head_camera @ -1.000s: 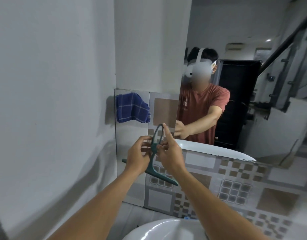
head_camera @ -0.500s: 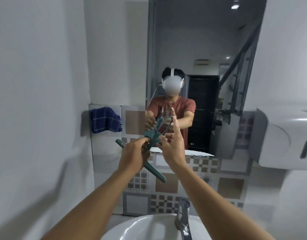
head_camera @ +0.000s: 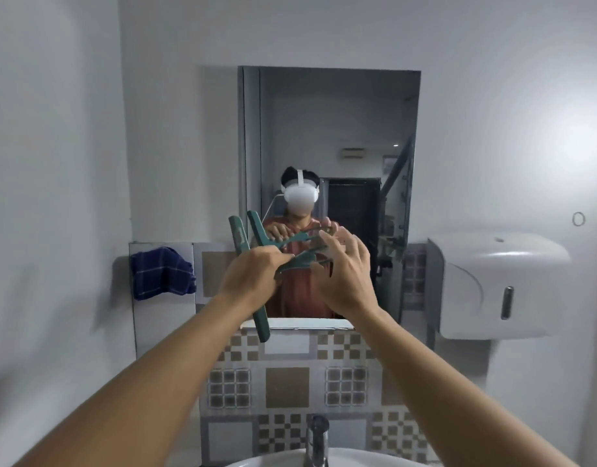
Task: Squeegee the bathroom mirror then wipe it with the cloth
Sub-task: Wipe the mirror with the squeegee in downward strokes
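Squeegee [head_camera: 260, 320]: dark green, held up in front of the mirror's lower left corner; blade runs steeply from about 11 o'clock down to 5 o'clock, its lower end crossing the mirror's bottom edge, handle pointing off toward 3 o'clock.
Mirror [head_camera: 337, 129]: tall rectangle on the wall straight ahead at 12 o'clock; it reflects the person, the two hands and a second image of the squeegee.
Left hand [head_camera: 253, 278]: fingers curled round the squeegee where the handle meets the blade, gripping it.
Right hand [head_camera: 344, 274]: fingers spread and slightly bent, at the far end of the handle; whether they touch it cannot be told because of blur.
Cloth [head_camera: 162, 273]: dark blue with a pale check, bunched and hanging against the wall at 9 o'clock from the hands, well apart from the squeegee.
In the way: both hands and forearms cover the mirror's lower middle part.
Dispenser [head_camera: 492, 284]: white wall box at 3 o'clock, just beside the mirror's right edge, with a dark slot on its front.
Tiles [head_camera: 287, 382]: band of brown, grey and white squares below the mirror.
Tap [head_camera: 317, 436]: chrome, upright at 6 o'clock.
Basin [head_camera: 273, 460]: white rim at the bottom edge, behind it the tap.
Room: plain pale grey walls, a corner to the left at 9 o'clock.
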`<state>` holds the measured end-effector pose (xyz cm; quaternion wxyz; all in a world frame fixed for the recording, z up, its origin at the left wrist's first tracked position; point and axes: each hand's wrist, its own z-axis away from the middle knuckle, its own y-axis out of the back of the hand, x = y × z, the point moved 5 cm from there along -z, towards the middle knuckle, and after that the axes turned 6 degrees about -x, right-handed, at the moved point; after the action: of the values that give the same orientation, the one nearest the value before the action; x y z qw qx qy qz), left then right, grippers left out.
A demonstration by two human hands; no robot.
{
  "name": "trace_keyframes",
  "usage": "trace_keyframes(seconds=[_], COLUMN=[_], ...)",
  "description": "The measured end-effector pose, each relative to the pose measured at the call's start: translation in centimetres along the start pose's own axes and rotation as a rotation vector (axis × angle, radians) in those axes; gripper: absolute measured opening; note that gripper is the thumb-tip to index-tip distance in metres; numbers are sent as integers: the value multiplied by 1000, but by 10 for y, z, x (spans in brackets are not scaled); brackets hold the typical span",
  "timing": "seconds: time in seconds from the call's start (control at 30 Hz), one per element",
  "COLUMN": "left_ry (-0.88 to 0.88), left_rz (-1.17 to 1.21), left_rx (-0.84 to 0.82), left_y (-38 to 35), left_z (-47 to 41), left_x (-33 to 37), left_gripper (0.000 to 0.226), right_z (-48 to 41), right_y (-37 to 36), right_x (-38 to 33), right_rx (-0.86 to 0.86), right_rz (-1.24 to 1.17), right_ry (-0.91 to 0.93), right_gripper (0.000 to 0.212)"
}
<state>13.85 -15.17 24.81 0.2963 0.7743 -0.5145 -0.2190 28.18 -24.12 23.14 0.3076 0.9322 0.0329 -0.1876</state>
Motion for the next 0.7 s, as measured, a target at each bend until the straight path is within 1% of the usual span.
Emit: trace_keyframes(seconds=[0.07,0.13,0.3,0.37,0.47,0.57,0.63,0.7], left_ry=[-55,-97,-130,-99,-61,7,76,113], left_rz=[-45,-76,-100,-96,-113,-120,-93,-79], left_rx=[5,10,57,114,256,364,379,358], left_y=[11,21,38,41,43,32,18,2], left_z=[-14,-28,-56,-61,-56,-44,-39,-37], left_x=[1,0,-11,-18,-26,-35,-46,-55], left_gripper=[43,43,39,37,31,34,38,43], right_z=[-12,-24,-56,-69,-88,-110,-125,-140], right_y=[11,22,40,41,44,49,51,53], right_x=[-3,-7,-24,-28,-31,-32,-32,-33], right_rx=[-59,-114,-62,-72,-50,-7,29,54], right_rz=[172,274,369,372,336,334,332,328], right_ry=[131,209,374,394,398,375,360,348], right_gripper=[53,51,47,46,45,43,40,37])
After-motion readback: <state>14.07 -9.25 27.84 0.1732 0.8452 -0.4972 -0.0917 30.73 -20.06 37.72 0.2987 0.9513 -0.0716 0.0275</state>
